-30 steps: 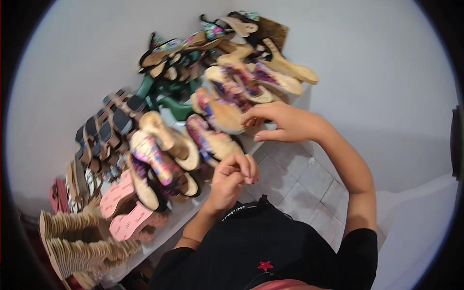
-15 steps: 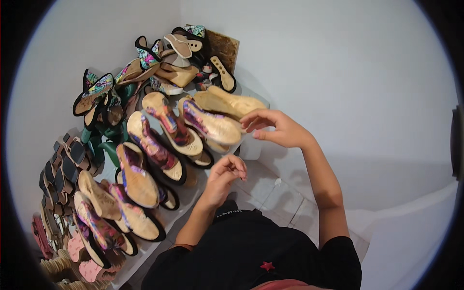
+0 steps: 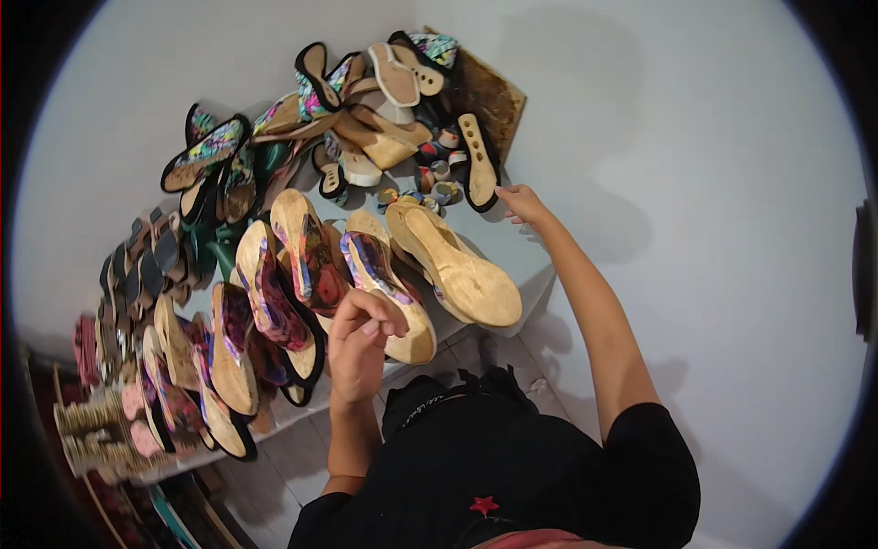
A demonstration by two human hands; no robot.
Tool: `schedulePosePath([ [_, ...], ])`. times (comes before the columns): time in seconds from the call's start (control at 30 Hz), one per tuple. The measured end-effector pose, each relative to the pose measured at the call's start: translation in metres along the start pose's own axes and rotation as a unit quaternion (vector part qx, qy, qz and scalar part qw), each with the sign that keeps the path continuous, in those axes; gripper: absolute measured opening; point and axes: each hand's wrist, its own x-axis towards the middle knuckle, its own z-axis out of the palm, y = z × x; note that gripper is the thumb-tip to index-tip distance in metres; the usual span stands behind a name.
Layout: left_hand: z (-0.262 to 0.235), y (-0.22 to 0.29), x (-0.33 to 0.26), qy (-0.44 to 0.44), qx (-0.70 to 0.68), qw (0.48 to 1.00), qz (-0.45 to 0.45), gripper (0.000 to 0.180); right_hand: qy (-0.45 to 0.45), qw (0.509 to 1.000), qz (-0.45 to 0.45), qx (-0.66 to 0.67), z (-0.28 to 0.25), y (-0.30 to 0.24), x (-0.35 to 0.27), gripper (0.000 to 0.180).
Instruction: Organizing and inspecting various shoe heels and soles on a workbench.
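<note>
My right hand (image 3: 523, 205) reaches to the far right of the table, fingers apart. Its fingertips are at the edge of a black-rimmed tan shoe sole (image 3: 479, 165) with a row of holes; whether they press on it I cannot tell. My left hand (image 3: 358, 340) is raised with curled fingers and thumb drawn in, and nothing shows in it. Behind that hand, partly covered, stands a wedge sandal with a purple patterned strap (image 3: 413, 337). Right of it, a bare tan wedge (image 3: 471, 279) leans with its sole up.
A row of patterned wedge sandals (image 3: 233, 352) lines the near edge of the white table (image 3: 523, 252). Farther back lie piled colourful sandals (image 3: 215, 151), small patterned rolls (image 3: 439, 174) and a brown board (image 3: 494, 87). Stacked soles (image 3: 96, 416) are at left; a wall bounds the right.
My right hand has moved from beside the bare wedges, farther away to the black-rimmed sole. My left hand has shifted left, in front of the sandals. The view has turned, and the bare wedge now sits differently.
</note>
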Motion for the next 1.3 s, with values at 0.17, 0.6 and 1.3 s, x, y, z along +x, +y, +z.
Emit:
schedulePosePath([
  [0.17,0.031,-0.02,0.011,0.088,0.013,0.994,0.067,0.011,0.028,0.995,0.049,0.084,0.028,0.044,0.075,0.057],
  [0.6,0.077,-0.053,0.027,0.227,0.07,0.969,0.068,0.012,-0.041,0.963,-0.093,0.248,0.003,0.063,0.067,0.026],
  [1.3,0.079,-0.055,0.066,0.17,0.059,0.982,0.058,0.01,0.05,0.943,-0.25,-0.212,-0.007,0.059,0.022,0.045],
])
